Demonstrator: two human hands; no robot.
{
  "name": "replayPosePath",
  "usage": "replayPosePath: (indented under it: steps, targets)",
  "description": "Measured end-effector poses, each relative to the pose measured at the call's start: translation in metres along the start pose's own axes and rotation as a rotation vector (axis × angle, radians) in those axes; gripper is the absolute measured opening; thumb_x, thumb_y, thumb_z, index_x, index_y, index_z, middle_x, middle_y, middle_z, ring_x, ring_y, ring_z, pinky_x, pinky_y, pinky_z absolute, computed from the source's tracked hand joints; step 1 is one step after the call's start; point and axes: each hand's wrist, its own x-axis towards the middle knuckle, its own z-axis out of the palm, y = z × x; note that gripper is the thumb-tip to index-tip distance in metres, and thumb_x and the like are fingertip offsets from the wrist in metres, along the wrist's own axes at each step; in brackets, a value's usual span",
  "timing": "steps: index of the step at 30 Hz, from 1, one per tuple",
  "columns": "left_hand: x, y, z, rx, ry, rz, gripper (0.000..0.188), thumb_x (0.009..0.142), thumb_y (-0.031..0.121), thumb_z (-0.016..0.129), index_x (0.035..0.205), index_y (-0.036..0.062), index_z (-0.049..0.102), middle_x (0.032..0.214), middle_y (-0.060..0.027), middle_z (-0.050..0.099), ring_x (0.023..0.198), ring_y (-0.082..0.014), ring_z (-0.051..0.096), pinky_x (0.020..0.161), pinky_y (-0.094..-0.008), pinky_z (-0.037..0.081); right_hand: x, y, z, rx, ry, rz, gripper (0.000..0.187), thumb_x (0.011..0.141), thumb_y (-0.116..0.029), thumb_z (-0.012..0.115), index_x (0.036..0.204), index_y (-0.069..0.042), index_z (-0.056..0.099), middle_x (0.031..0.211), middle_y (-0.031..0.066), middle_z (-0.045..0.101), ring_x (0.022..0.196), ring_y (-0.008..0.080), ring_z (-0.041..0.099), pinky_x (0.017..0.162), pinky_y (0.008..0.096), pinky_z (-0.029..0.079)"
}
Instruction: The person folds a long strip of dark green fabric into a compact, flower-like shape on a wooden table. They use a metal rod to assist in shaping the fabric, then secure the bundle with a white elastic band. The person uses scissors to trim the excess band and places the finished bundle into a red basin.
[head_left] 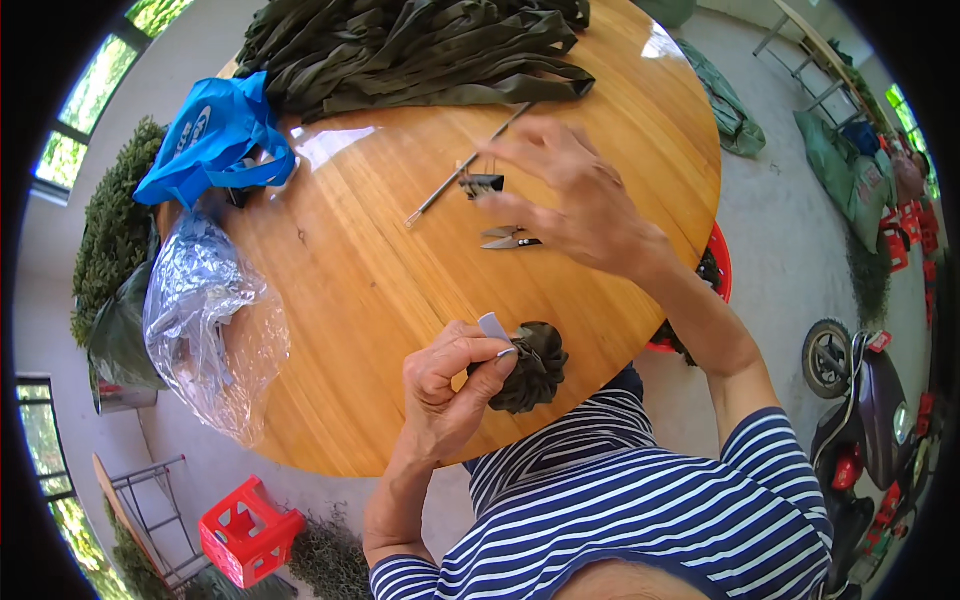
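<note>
My left hand (448, 380) is closed near the table's front edge. Its thumb and fingers pinch a gathered dark green fabric rosette (538, 368) and a pale grey tag or strip (493, 328) standing up beside it. Farther out, over the table's right half, my right hand (585, 195) is open, its slightly blurred fingers spread with nothing seen between them. Close to those fingers lie thread snips (508, 239) with dark handles, partly covered by the hand. A small black clip-like object (482, 186) and a thin dark rod (455, 180) lie just beyond.
Long dark green fabric strips (420, 60) pile up at the table's (350, 380) far side. A blue bag (215, 140) and clear plastic wrap (205, 325) sit on the left. Around it are a red stool (248, 532), a red basin (721, 262) and a motor scooter (875, 400).
</note>
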Motion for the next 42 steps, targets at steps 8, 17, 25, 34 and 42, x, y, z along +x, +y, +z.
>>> replayPosePath:
  steps: [8, 17, 25, 34, 42]
  targets:
    - [-0.001, 0.0, -0.001, 0.044, 0.07, 0.023, 0.006, 0.079, -0.004, 0.061, 0.085, -0.004, 0.062, 0.086, -0.0079, 0.06, 0.076, -0.0139, 0.053, 0.071, -0.0243, 0.042, -0.027, -0.017, 0.031, 0.433, -0.254, 0.232, 0.019, 0.081, -0.019, 0.065, 0.09, -0.002, 0.066, 0.077, 0.0019, 0.057, 0.07, 0.0069, 0.05, 0.06, 0.0215, 0.039]
    - [-0.003, -0.001, 0.007, 0.105, 0.042, -0.046, 0.004, 0.081, -0.002, 0.06, 0.084, -0.0042, 0.061, 0.083, -0.0057, 0.06, 0.075, -0.0105, 0.052, 0.067, -0.0221, 0.042, -0.032, -0.011, 0.045, 0.615, 0.031, 0.265, 0.017, 0.089, -0.019, 0.055, 0.089, -0.002, 0.053, 0.077, -0.0007, 0.054, 0.068, 0.0048, 0.046, 0.06, 0.0189, 0.039]
    - [-0.006, -0.004, 0.007, -0.267, 0.253, -0.359, 0.012, 0.085, 0.005, 0.058, 0.092, -0.0029, 0.064, 0.09, -0.0071, 0.061, 0.082, -0.0091, 0.054, 0.073, -0.0216, 0.043, -0.043, -0.021, 0.044, 0.899, 0.011, 0.358, 0.017, 0.094, -0.022, 0.046, 0.091, -0.005, 0.045, 0.069, 0.0043, 0.057, 0.046, 0.0023, 0.037, 0.043, 0.0159, 0.031]
    - [0.001, 0.002, 0.001, -0.072, 0.337, -0.085, 0.013, 0.084, 0.007, 0.059, 0.088, -0.0032, 0.065, 0.098, -0.0094, 0.061, 0.086, -0.011, 0.055, 0.076, -0.0222, 0.043, -0.049, -0.026, 0.069, 0.395, -0.114, 0.386, 0.015, 0.092, -0.017, 0.049, 0.091, -0.002, 0.048, 0.066, 0.0024, 0.053, 0.057, 0.0062, 0.051, 0.05, 0.0218, 0.042]
    - [0.01, -0.014, 0.009, -0.033, 0.391, -0.007, 0.015, 0.085, 0.01, 0.059, 0.091, -0.0016, 0.066, 0.099, -0.0096, 0.061, 0.088, -0.0113, 0.056, 0.078, -0.0227, 0.044, -0.047, -0.021, 0.063, 0.898, -0.161, 0.529, 0.015, 0.089, -0.017, 0.055, 0.097, -0.004, 0.051, 0.072, -0.0047, 0.048, 0.061, 0.0013, 0.045, 0.048, 0.0163, 0.036]
